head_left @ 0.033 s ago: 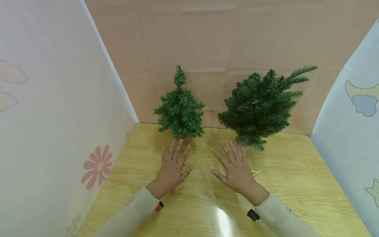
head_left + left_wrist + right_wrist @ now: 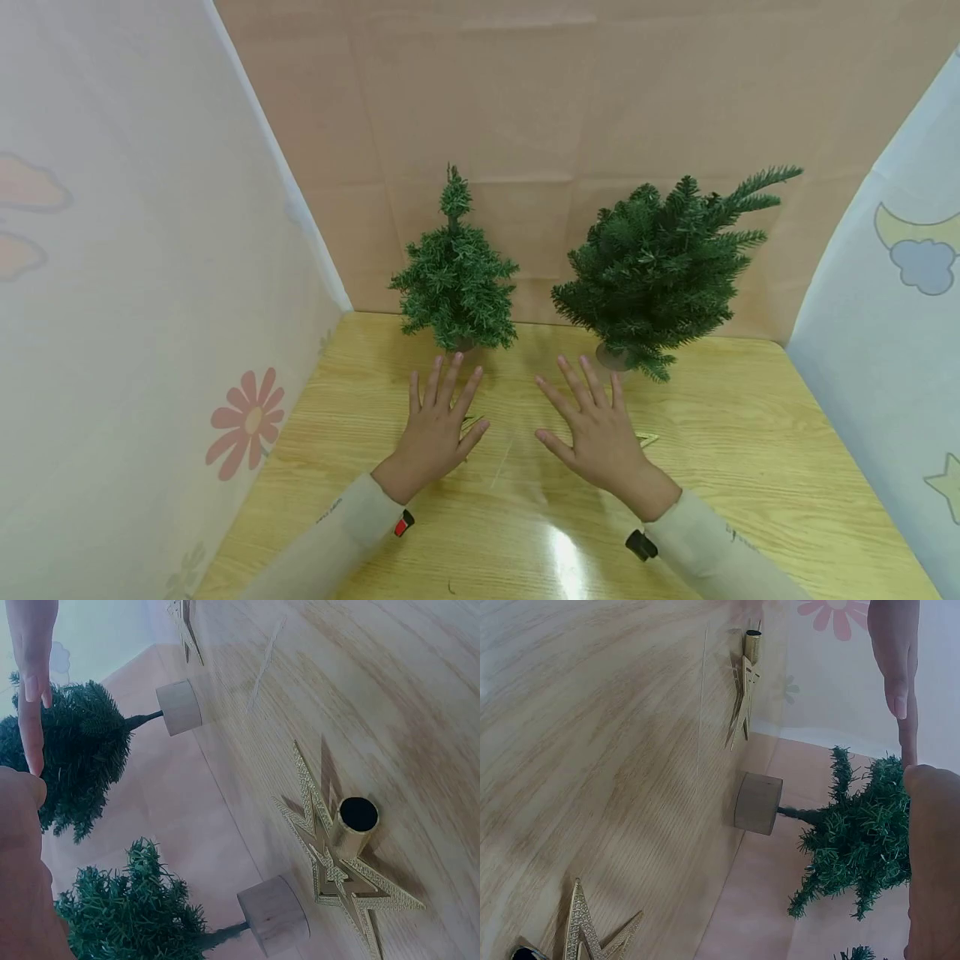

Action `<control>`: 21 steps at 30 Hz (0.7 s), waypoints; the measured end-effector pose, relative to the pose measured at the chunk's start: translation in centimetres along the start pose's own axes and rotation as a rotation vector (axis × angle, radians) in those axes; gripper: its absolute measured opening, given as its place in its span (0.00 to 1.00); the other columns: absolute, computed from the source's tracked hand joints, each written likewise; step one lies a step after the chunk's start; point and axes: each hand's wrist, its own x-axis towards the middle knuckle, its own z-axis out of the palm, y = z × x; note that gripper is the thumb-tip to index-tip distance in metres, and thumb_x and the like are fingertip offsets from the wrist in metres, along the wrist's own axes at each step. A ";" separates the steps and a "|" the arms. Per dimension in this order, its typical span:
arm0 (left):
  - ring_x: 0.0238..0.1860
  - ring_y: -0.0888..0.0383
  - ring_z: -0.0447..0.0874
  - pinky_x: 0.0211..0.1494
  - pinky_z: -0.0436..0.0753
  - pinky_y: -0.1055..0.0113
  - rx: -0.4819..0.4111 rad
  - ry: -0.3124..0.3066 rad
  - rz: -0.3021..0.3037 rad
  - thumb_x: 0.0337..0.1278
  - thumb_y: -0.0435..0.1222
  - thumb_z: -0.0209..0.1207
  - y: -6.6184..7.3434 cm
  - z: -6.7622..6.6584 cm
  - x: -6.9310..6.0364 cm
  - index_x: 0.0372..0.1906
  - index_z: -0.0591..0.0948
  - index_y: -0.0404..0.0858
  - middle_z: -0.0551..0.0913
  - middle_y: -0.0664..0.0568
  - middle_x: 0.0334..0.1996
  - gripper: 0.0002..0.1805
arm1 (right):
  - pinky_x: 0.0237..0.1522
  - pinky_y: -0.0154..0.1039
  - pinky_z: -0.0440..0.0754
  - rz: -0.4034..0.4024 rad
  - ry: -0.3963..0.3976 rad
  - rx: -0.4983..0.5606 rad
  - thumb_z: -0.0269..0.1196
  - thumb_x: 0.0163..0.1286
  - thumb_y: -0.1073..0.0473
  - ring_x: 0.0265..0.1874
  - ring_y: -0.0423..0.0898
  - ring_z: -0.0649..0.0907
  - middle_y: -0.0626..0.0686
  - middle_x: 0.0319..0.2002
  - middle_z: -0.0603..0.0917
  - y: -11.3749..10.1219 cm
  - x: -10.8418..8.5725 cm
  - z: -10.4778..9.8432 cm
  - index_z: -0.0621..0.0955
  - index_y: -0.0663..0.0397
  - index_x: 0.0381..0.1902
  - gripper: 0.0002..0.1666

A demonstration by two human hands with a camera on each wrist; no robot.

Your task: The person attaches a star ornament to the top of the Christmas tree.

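My left hand [image 2: 431, 437] is held palm down with fingers spread, above a gold star tree topper [image 2: 337, 877] that has a short round tube on it. My right hand [image 2: 602, 442] is spread the same way, over a second gold star topper [image 2: 592, 934], mostly hidden beneath it in the head view. Both hands hold nothing and appear raised off the table in the wrist views. Beyond the left hand's fingertips stands a small green artificial Christmas tree [image 2: 457, 283]. Behind the right hand is a fuller, darker one [image 2: 660, 267], its branches jutting out to the right.
Each tree has a round wooden base, such as the small tree's base [image 2: 274, 915]. The wood-grain table [image 2: 750, 450] meets a plain peach cloth [image 2: 510, 100] at the back. Pale printed curtains [image 2: 150, 250] close off both sides.
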 end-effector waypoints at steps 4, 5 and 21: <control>0.75 0.38 0.26 0.68 0.30 0.34 0.003 0.004 0.004 0.71 0.59 0.43 -0.1 0.0 0.0 0.79 0.42 0.47 0.33 0.41 0.77 0.42 | 0.64 0.72 0.44 -0.001 0.013 0.012 0.50 0.67 0.28 0.75 0.60 0.44 0.55 0.77 0.47 0.0 -0.1 0.1 0.59 0.35 0.77 0.44; 0.75 0.38 0.26 0.68 0.30 0.34 0.001 0.007 0.005 0.71 0.60 0.42 -0.2 -0.1 0.0 0.79 0.42 0.47 0.33 0.41 0.77 0.42 | 0.64 0.73 0.45 -0.004 0.020 0.015 0.51 0.68 0.29 0.75 0.61 0.46 0.55 0.77 0.48 0.0 -0.1 0.1 0.59 0.35 0.76 0.43; 0.75 0.38 0.24 0.67 0.38 0.30 -0.012 0.081 0.001 0.71 0.59 0.45 -1.0 -1.0 0.3 0.79 0.41 0.44 0.34 0.40 0.77 0.44 | 0.65 0.72 0.45 -0.008 0.008 0.039 0.47 0.70 0.29 0.75 0.59 0.47 0.53 0.78 0.43 -0.4 0.0 0.5 0.55 0.35 0.78 0.43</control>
